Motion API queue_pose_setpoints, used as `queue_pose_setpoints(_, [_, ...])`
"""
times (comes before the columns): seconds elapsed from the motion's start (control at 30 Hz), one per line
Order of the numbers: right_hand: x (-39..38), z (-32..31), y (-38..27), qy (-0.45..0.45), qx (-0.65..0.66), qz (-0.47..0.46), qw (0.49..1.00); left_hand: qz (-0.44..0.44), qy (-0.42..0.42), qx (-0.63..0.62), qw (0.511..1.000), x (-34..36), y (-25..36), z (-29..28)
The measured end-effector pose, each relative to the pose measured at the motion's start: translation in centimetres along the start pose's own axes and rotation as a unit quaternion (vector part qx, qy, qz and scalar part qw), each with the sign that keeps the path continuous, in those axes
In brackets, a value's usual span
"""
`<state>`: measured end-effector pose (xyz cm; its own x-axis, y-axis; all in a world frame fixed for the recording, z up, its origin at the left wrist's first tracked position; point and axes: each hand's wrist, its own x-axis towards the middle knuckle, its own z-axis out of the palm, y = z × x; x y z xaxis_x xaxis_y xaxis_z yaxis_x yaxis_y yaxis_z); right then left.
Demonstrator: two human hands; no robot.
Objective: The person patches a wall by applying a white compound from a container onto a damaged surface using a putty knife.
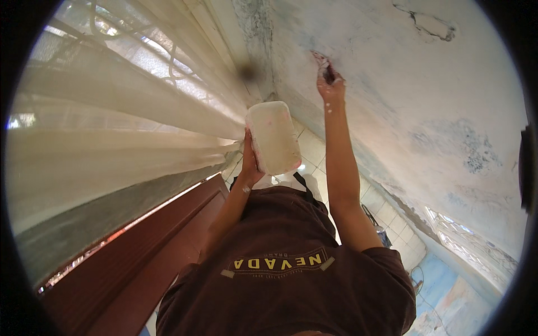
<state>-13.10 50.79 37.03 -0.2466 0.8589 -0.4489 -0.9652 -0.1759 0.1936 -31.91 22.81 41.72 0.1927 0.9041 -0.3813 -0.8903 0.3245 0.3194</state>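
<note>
My left hand grips the long left side of a pale rectangular plastic tub with rounded corners and faint pink marks along its edges. Its face looks off-white; whether that is paste inside or bare plastic I cannot tell. Up at the wall, my right hand is closed round a small scraper, dark with white and reddish smears, its tip at or close to the wall surface. White spots dot my right wrist and my left wrist. The fingers of my right hand partly hide the tool.
The patchy white and blue wall fills the right, with a dark outlined crack high up. Sheer cream curtains hang at left above a red-brown wooden panel. Pale floor tiles and a patterned vent block show lower right.
</note>
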Motion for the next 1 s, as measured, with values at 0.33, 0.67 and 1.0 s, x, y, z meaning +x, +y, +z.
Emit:
queue_pose_setpoints(0.33, [-10.4, -2.2, 1.3, -0.013, -0.139, -0.217, 0.966, -0.03, 0.027, 0.027, 0.999, 2.1, 3.7, -1.7])
queue_pose_setpoints(0.67, [-0.5, 1.6, 2.5, -0.061, -0.102, 0.005, 0.993, -0.099, -0.041, -0.018, 0.994, 3.7, 5.2, -1.3])
queue_pose_setpoints(1.0, [-8.1, -2.0, 3.2, 0.069, -0.094, -0.22, 0.968, -0.07, -0.025, -0.003, 0.997, 3.9, 6.5, 0.6])
